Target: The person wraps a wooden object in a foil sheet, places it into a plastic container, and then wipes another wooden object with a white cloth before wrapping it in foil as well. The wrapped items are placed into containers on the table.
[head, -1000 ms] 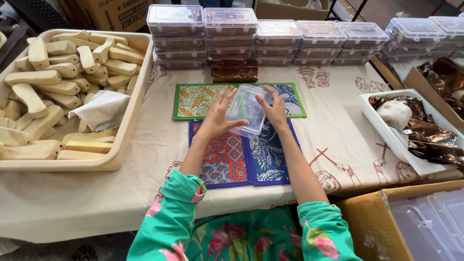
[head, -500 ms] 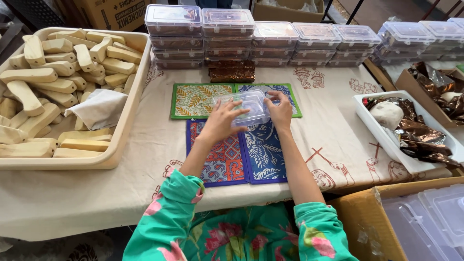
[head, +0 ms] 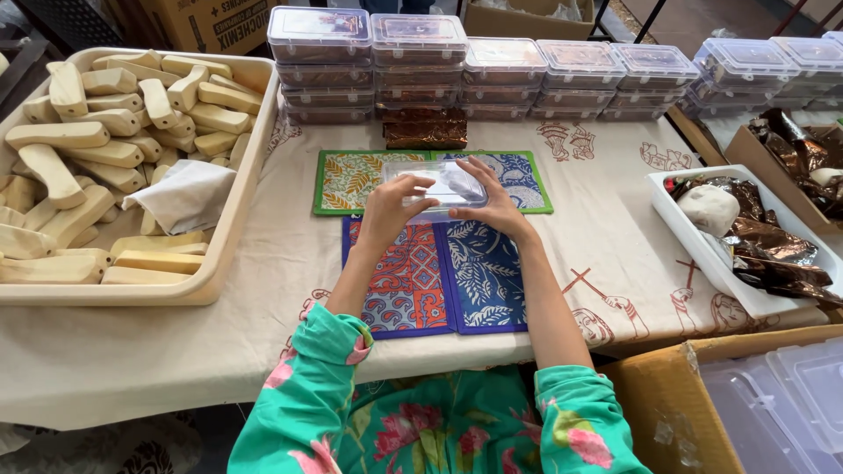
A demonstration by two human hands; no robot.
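Head view, looking down on a cloth-covered worktop [head: 263, 263]; both hands meet on a clear plastic box [head: 435, 186] that lies flat on the green-bordered printed mat [head: 360, 180], at the seam where it meets the two blue-bordered mats [head: 439, 276] nearer the person. The left hand [head: 391, 211] covers the box's near-left corner, its fingers [head: 413, 184] curled and pressed onto the lid edge; the right hand [head: 496, 197] rests along the right side, its fingers [head: 470, 171] spread flat over the lid top; both press on the box rather than lift it.

To the left, a beige tray [head: 233, 237] holds pale wooden blocks [head: 97, 132] and a folded white cloth [head: 184, 197]; behind the box stand a brown foil-wrapped stack [head: 426, 127] and rows of stacked filled boxes [head: 457, 75]; to the right, a white tray [head: 702, 254] with crumpled brown foil [head: 773, 246].

Risks, as judged from this pose: the pressure falls on one corner and one side, so the lid may seat unevenly and spring up at the far-left corner; the thin plastic may flex or crack under a hard push; the box sits on loose fabric over a seam, so it may skid toward the foil-wrapped stack, which lies near; whether anything lies inside the box cannot be told through the glare.
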